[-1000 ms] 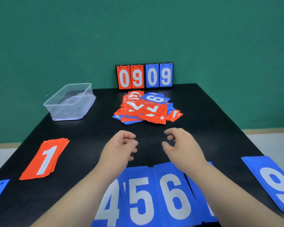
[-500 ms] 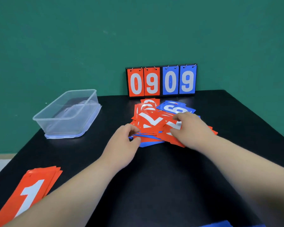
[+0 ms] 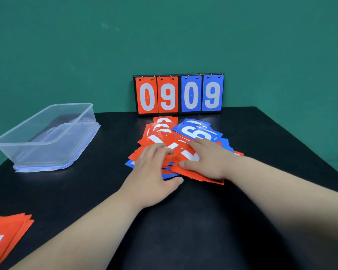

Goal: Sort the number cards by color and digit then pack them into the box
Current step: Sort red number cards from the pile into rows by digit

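A loose pile of red and blue number cards (image 3: pixel 162 133) lies in the middle of the black table (image 3: pixel 183 221), a blue 6 or 9 card (image 3: pixel 199 131) on top at the back. My left hand (image 3: pixel 152 172) rests flat on the pile's near left part, fingers straight over red cards. My right hand (image 3: pixel 209 158) presses flat on the right part, thumb on a red card. A clear plastic box (image 3: pixel 45 137) stands at the left. A stack of red 1 cards (image 3: pixel 6 238) shows at the lower left edge.
A scoreboard stand (image 3: pixel 179 93) showing red 09 and blue 09 stands at the table's back against the green wall. The table's right edge runs diagonally at the right, with floor beyond it.
Both hands have reached forward from near the sorted blue cards onto the loose pile and now lie flat on it. The view has moved forward, so the blue stacks are out of frame.
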